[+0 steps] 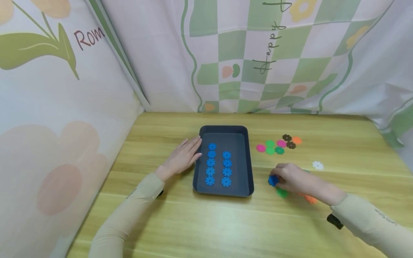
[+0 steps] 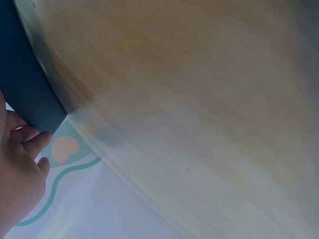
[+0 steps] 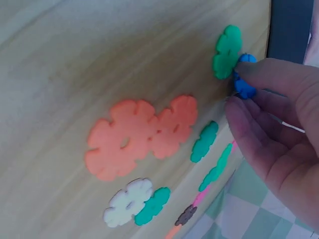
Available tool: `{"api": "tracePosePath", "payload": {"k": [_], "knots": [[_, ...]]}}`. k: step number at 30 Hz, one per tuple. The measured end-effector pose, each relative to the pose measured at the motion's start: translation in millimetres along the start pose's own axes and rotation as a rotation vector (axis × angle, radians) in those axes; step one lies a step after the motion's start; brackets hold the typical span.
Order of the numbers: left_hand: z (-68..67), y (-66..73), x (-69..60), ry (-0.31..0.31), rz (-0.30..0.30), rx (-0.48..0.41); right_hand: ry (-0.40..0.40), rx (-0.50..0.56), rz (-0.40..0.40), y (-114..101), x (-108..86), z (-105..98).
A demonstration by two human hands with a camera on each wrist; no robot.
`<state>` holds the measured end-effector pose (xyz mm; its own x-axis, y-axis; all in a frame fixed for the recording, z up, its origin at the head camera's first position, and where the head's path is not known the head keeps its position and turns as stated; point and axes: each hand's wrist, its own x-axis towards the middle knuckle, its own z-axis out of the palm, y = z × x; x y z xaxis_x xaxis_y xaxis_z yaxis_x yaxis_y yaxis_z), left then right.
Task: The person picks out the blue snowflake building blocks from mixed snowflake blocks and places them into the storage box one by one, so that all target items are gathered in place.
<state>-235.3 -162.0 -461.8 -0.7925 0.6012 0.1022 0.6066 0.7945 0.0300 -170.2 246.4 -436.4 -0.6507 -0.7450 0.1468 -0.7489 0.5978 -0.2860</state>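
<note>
A dark grey tray (image 1: 238,143) stands on the table with two columns of blue snowflake discs (image 1: 210,162) lying flat in it, the left column longer than the right. My left hand (image 1: 180,157) rests against the tray's left wall, its fingers extended along the rim. To the right of the tray, my right hand (image 1: 292,178) pinches a blue snowflake disc (image 3: 245,75) between thumb and fingers. Close by that disc lies a green disc (image 3: 227,52) on the table. Orange discs (image 3: 122,142) lie near the right hand, partly hidden by it in the head view.
Farther back on the right is a cluster of pink, green, brown and orange discs (image 1: 279,151). A white disc (image 1: 317,165) lies to its right. Patterned curtains (image 1: 251,53) hang behind the wooden table (image 1: 161,132) and along its left side.
</note>
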Motion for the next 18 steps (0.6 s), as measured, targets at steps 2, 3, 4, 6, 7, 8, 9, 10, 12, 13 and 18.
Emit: {"api": "tracePosePath", "payload": {"k": [2, 3, 4, 6, 7, 8, 9, 10, 12, 13, 18], "knots": [[-0.5, 0.1, 0.0, -0.002, 0.0, 0.001, -0.004, -0.012, -0.004, -0.4, -0.4, -0.1], [-0.8, 0.2, 0.1, -0.006, -0.002, 0.0, -0.002, -0.018, -0.009, -0.6, -0.8, -0.1], [-0.6, 0.1, 0.1, -0.006, 0.0, 0.0, -0.002, -0.02, -0.012, -0.2, -1.2, 0.6], [-0.4, -0.2, -0.1, -0.008, 0.0, -0.002, 0.007, -0.028, -0.008, -0.4, -2.7, 1.2], [-0.4, -0.3, -0.2, -0.007, 0.001, -0.001, 0.011, -0.028, -0.009, 0.0, -3.3, 1.5], [-0.5, -0.4, -0.3, -0.009, -0.001, -0.001, 0.013, -0.028, -0.009, 0.3, -3.7, 1.9], [-0.6, -0.6, -0.4, -0.007, 0.001, -0.002, 0.015, -0.025, -0.009, 0.4, -4.0, 1.9], [-0.8, -0.7, -0.6, -0.006, 0.0, -0.001, 0.015, -0.023, -0.009, 0.9, -4.1, 2.0], [-1.3, -0.7, -0.8, -0.004, 0.0, 0.001, 0.014, -0.02, -0.012, 1.4, -4.0, 2.1], [-1.3, -0.8, -0.7, 0.0, 0.002, 0.001, 0.011, -0.016, -0.014, 2.0, -3.8, 2.1], [-1.9, 0.0, -0.2, -0.009, 0.002, 0.003, 0.059, -0.003, -0.042, 4.7, -1.9, 0.9]]}}
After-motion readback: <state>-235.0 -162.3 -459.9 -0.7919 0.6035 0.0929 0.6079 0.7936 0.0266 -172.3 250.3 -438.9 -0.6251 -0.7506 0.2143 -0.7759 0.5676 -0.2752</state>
